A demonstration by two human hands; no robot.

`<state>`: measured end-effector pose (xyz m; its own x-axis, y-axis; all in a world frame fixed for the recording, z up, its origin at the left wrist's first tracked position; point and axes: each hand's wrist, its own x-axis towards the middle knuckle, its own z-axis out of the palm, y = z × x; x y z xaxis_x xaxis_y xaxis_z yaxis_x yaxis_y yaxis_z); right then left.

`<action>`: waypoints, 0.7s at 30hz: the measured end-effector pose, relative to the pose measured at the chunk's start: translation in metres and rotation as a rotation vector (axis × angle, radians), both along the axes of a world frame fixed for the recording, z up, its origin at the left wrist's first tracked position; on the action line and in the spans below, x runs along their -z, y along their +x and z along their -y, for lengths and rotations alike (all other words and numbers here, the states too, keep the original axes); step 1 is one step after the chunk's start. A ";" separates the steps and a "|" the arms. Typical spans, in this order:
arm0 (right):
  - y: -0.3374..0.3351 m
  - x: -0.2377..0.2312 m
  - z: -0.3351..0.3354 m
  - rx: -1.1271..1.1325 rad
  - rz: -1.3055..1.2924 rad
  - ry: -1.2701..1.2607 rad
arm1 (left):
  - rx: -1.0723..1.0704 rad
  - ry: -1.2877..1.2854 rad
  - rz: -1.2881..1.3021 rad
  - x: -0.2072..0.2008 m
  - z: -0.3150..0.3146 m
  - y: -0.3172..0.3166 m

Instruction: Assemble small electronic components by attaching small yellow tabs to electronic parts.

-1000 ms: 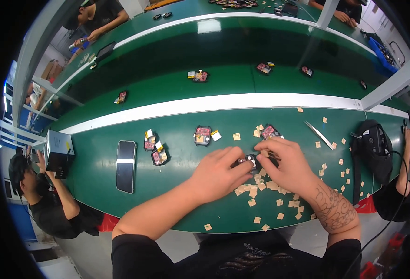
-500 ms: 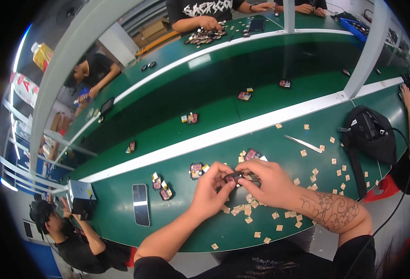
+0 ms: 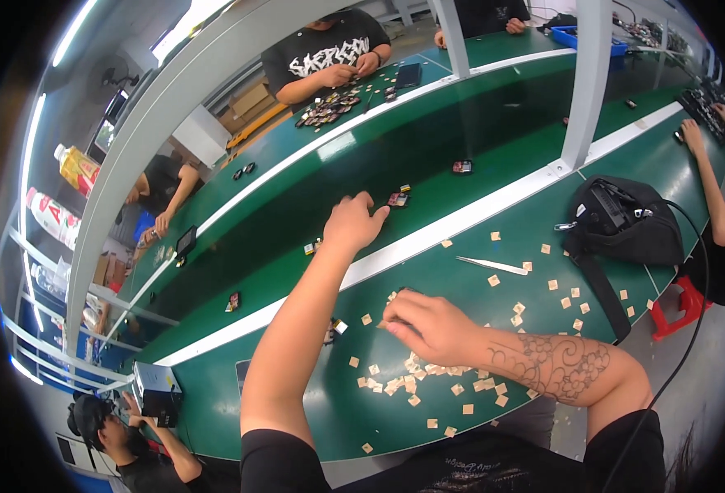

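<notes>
My left hand [image 3: 353, 223] has left the near pile and now stretches far, fingers loosely open, toward a small part [image 3: 398, 199]; my right hand [image 3: 428, 324] pinches tan chips [image 3: 404, 382] on the green surface [image 3: 321, 411].

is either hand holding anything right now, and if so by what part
The left hand reaches out over the green belt, fingers near a small dark part; no grip shows. The right hand rests curled over the tan squares; whether it pinches one cannot be told.

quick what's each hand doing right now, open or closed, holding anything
Left hand: stretched out to the small dark component on the green belt; grip cannot be told.
Right hand: curled over small tan square pieces; contents hidden.
</notes>
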<state>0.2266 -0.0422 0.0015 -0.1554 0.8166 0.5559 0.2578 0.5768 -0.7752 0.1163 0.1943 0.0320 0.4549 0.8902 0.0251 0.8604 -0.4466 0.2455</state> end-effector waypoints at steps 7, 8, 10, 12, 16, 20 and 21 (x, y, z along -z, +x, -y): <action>-0.002 0.002 -0.001 -0.062 0.068 0.050 | 0.367 0.077 0.312 0.029 -0.031 0.033; -0.002 0.001 -0.001 -0.095 0.096 0.040 | 0.368 0.075 0.310 0.029 -0.033 0.034; -0.002 0.001 -0.001 -0.125 0.125 0.030 | 0.279 -0.030 0.309 0.023 -0.035 0.032; -0.004 0.002 -0.003 -0.176 0.128 0.018 | 0.285 -0.024 0.356 0.018 -0.024 0.029; -0.004 0.006 0.001 -0.148 0.059 0.078 | 0.339 0.044 0.454 -0.006 0.039 0.008; 0.006 0.001 0.008 -0.184 0.019 -0.108 | 0.381 0.062 0.378 -0.012 0.114 -0.045; 0.005 0.004 0.007 -0.154 -0.006 -0.024 | 0.404 0.024 0.392 -0.003 0.126 -0.063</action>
